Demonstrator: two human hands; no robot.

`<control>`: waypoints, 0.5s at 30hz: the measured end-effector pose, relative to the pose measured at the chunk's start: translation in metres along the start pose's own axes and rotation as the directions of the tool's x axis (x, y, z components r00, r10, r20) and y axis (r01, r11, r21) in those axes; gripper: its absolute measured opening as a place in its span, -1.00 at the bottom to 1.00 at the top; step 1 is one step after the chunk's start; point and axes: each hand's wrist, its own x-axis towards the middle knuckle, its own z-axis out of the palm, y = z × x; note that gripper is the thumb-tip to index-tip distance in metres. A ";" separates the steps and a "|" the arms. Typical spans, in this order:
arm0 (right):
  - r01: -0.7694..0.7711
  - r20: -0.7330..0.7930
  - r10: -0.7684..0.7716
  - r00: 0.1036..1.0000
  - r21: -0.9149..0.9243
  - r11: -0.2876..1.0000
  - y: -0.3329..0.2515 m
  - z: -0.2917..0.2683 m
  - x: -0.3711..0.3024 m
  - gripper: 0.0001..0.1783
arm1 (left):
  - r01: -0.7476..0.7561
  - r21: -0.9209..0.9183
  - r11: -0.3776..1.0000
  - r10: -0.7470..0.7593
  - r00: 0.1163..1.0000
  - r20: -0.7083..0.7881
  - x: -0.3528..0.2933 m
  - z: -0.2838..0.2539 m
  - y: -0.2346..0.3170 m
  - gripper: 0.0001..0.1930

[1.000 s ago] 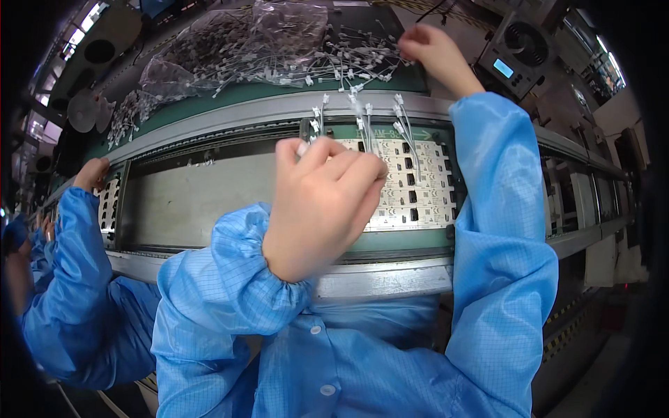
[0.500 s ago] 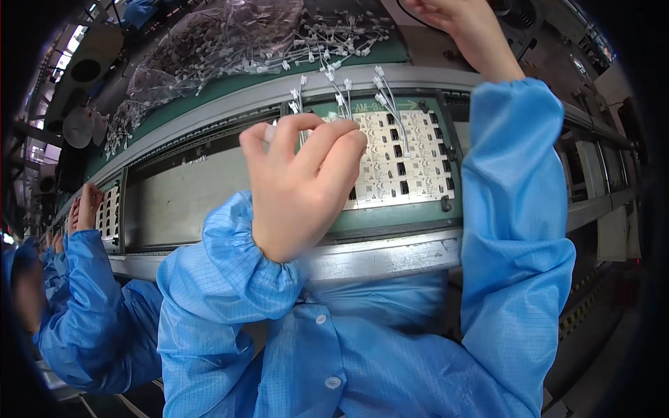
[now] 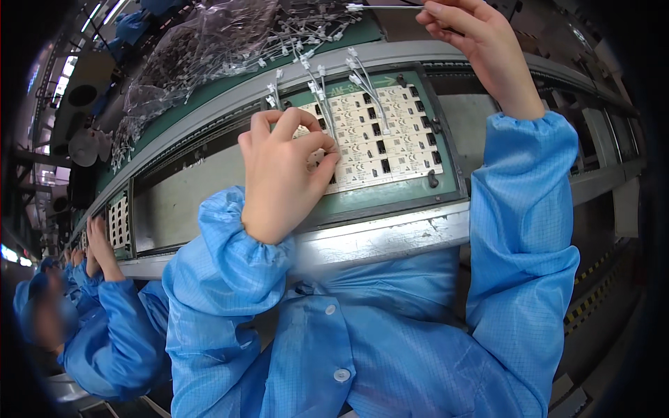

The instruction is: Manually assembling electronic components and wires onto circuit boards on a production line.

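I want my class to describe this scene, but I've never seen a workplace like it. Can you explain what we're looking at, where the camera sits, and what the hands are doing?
The camera sits on a worker's head and looks down, so the blue sleeves rising from below are that person's own arms. The left hand rests fingertips down on a pale panel of small circuit boards, seated in a green carrier on a metal conveyor rail. Thin wired connectors stand up from the panel. The right hand is raised, pinching one such wired connector. Behind lies a clear bag of them. At far left, a co-worker's hands are at another panel.
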 end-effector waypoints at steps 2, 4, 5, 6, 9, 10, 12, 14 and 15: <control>-0.012 -0.009 0.013 1.000 0.032 0.999 0.003 -0.003 -0.001 -0.79 | 0.001 0.019 1.000 -0.002 0.999 0.039 0.004 -0.004 0.003 -0.95; 0.000 0.006 0.000 1.000 0.028 1.000 0.006 -0.008 -0.001 -0.80 | 0.019 0.071 0.997 -0.028 0.992 0.122 0.009 -0.007 0.007 -0.95; -0.001 0.000 0.001 1.000 0.031 1.000 0.006 -0.009 -0.003 -0.80 | 0.014 0.072 0.997 -0.023 0.992 0.127 0.011 -0.005 0.009 -0.95; -0.011 -0.005 0.011 1.000 0.014 1.000 0.005 -0.008 -0.004 -0.80 | -0.003 0.096 0.995 -0.009 0.992 0.129 0.012 -0.005 0.010 -0.95; -0.015 0.001 0.015 1.000 0.000 1.000 0.004 -0.005 -0.003 -0.81 | -0.041 0.148 0.988 0.025 0.994 0.108 0.012 -0.005 0.014 -0.95; -0.011 0.013 0.011 1.000 -0.004 1.000 0.003 -0.004 -0.002 -0.82 | -0.059 0.169 0.984 0.045 0.995 0.085 0.010 -0.005 0.015 -0.94; -0.006 0.026 0.006 1.000 0.019 1.000 0.003 -0.001 -0.002 -0.83 | -0.097 0.176 0.980 0.087 0.994 0.063 0.007 -0.005 0.018 -0.94; 0.002 0.043 -0.003 0.999 0.038 0.999 0.001 -0.001 -0.004 -0.83 | -0.164 0.166 0.972 0.154 0.985 0.072 0.003 -0.007 0.024 -0.94; 0.048 0.060 -0.045 0.997 -0.056 0.997 0.001 -0.002 -0.006 -0.83 | -0.170 0.151 0.974 0.154 0.982 0.112 -0.001 -0.011 0.028 -0.93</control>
